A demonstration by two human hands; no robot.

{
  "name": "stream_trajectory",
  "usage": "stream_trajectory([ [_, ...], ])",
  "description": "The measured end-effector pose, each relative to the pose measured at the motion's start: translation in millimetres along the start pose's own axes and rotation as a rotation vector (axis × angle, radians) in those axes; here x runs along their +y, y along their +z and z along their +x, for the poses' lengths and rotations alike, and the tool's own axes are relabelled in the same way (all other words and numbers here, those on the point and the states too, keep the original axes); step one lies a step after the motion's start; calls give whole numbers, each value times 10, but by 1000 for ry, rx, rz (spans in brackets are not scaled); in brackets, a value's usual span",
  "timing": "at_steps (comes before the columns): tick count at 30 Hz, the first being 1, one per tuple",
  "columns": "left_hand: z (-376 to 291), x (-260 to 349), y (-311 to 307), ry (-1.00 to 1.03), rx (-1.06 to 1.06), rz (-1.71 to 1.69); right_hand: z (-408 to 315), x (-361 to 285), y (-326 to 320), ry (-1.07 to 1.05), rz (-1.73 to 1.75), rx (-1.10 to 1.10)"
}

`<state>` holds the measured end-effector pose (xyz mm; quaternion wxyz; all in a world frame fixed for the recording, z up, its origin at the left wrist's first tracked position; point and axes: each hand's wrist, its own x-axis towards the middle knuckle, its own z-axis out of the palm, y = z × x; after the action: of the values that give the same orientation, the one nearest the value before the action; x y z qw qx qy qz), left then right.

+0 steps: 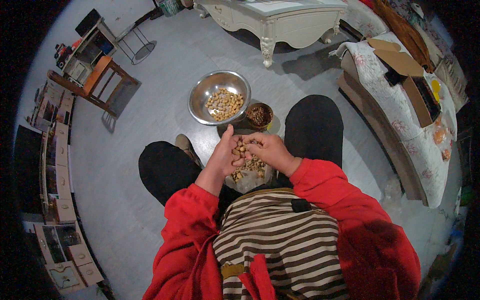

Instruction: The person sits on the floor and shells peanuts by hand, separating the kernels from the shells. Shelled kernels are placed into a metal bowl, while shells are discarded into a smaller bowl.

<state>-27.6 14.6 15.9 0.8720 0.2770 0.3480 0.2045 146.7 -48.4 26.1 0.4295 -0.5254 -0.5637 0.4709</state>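
My left hand [226, 152] is cupped, palm up, around several unshelled peanuts [237, 151]. Thumb and fingers of my right hand [270, 149] pinch a peanut right above that palm. Below both hands, between my knees, sits a pale plastic bag [247, 180] of peanut shells [255, 165], partly hidden by the hands. A steel basin [194, 112] beyond them holds several whole peanuts [225, 104]. Touching or very near its right side stands a small round container [270, 119] of reddish-brown shelled peanuts [258, 115].
A cream carved table [300, 28] stands ahead. At right, a cloth-covered sofa [390, 101] bears an open cardboard box [420, 101]. A wooden chair [99, 77] and a wire-framed stool [140, 48] are at left, near low cabinets [62, 150]. My knees [314, 127] flank the work.
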Motion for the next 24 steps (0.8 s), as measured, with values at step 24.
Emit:
stream_trajectory([
  [24,10,-22,-60,64,-45,-1,115,239,-45,11,112,132],
])
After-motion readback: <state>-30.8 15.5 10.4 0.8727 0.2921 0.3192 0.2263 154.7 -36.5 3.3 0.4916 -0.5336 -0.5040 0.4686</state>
